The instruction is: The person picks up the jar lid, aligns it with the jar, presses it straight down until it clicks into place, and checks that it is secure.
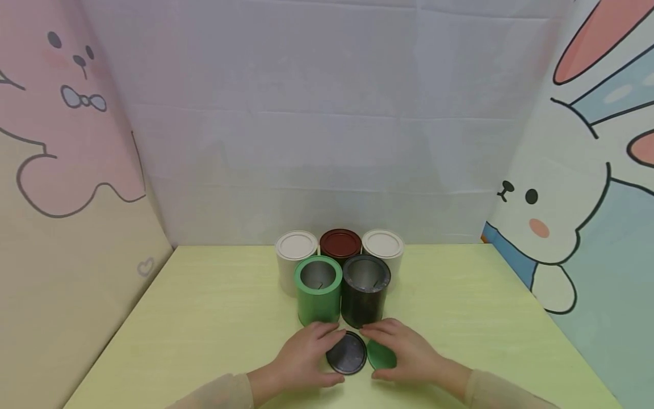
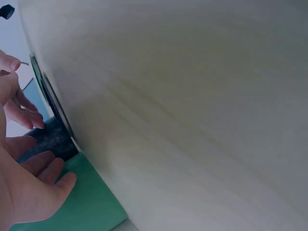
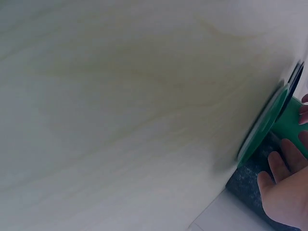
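A round black lid (image 1: 347, 353) and a green lid (image 1: 380, 357) lie side by side on the table. My left hand (image 1: 311, 355) is at the left edge of the black lid, thumb and fingers apart. On the other side, my right hand (image 1: 409, 349) covers the green lid's right part with its fingers spread. Behind the lids stand a lidless green can (image 1: 319, 307) and a lidless black can (image 1: 361, 307), both upright. In the right wrist view the green lid (image 3: 265, 127) stands apart from the relaxed fingers (image 3: 278, 166).
Against the back stand a left white can (image 1: 287, 275), a can with a dark red lid (image 1: 340, 243) and a right white can (image 1: 394, 264), all lidded. A white cloth wall (image 1: 327, 142) rises behind the yellow-green table (image 1: 214, 301), with cartoon-printed panels at both sides.
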`<state>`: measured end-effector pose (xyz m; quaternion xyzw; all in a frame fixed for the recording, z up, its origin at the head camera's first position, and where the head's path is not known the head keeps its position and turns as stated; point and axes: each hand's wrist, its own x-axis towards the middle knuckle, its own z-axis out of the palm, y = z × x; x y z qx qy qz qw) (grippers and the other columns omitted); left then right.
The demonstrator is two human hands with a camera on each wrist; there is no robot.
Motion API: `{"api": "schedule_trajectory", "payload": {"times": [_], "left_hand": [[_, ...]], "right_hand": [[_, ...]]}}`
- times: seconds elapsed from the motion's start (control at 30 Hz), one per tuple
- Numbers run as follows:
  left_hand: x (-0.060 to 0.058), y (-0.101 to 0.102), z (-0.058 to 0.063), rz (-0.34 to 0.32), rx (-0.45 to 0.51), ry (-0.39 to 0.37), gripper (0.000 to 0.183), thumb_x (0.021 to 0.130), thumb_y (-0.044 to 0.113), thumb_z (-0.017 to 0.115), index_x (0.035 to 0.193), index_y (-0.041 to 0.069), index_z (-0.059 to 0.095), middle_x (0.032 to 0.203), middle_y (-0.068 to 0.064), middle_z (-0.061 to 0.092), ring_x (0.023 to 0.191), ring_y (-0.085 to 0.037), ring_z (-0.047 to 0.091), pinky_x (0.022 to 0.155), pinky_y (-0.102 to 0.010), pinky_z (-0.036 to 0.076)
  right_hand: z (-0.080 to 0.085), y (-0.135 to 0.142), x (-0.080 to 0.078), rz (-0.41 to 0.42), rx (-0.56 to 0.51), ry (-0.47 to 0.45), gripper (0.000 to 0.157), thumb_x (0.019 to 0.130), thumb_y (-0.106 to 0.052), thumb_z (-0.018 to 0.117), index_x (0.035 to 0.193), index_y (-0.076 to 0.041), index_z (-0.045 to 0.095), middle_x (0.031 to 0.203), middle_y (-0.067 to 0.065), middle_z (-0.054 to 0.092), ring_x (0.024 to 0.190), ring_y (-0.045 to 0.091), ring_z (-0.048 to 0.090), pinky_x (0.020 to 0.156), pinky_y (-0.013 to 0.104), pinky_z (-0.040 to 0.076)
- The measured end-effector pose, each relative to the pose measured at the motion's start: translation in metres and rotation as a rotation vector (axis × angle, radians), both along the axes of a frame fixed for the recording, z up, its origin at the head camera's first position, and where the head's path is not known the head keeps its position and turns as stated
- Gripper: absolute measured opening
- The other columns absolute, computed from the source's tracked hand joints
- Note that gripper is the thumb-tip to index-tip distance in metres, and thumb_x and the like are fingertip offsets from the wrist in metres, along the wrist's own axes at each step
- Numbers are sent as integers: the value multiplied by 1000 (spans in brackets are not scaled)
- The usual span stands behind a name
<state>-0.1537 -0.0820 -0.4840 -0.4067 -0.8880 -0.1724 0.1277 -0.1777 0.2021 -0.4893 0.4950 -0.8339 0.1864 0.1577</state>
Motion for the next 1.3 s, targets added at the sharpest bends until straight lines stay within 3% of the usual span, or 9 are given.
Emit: {"api": "schedule_trajectory", "payload": {"times": [0.43, 1.1, 1.3], "left_hand": [[-2, -4, -10, 67, -55, -127, 76, 79, 58, 76, 139, 14, 59, 135, -8, 57, 120, -22, 54, 96, -35, 49], [0, -3, -17, 90, -67, -114, 74, 78, 55, 77, 138, 14, 60, 132, -8, 59, 118, -21, 54, 94, -34, 49], [-2, -1, -20, 92, -53, -55, 70, 77, 50, 79, 133, 12, 63, 127, -7, 62, 115, -21, 56, 92, -34, 50]], "right_hand": [[-4, -7, 3, -53, 74, -70, 71, 78, -55, 78, 133, -13, 63, 131, 3, 60, 117, 21, 54, 94, 39, 49], [-9, -12, 7, -89, 109, -84, 70, 81, -56, 76, 135, -14, 62, 129, 3, 61, 116, 21, 55, 94, 40, 50], [-11, -13, 7, -87, 90, -83, 68, 82, -56, 75, 134, -14, 63, 128, 3, 61, 115, 21, 55, 93, 39, 50]]}}
